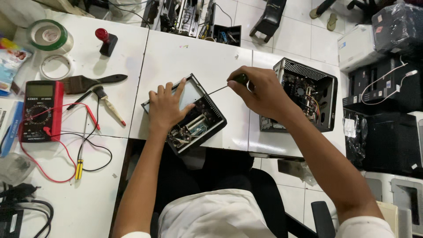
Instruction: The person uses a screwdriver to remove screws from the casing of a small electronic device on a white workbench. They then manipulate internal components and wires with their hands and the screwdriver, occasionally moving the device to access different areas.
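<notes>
A small open black device case (207,112) with wires and a circuit board inside lies tilted on the white table (194,57). My left hand (166,105) lies flat on top of it, fingers spread, holding it down. My right hand (260,92) grips a screwdriver (222,87) with a dark green handle. Its thin shaft points left and down to the upper right edge of the case.
A second open black chassis (308,94) stands right of my right hand. On the left table lie a red multimeter (40,110) with leads, two brushes (90,81), tape rolls (49,36) and a small yellow screwdriver (79,169). Printers and boxes (387,88) crowd the right side.
</notes>
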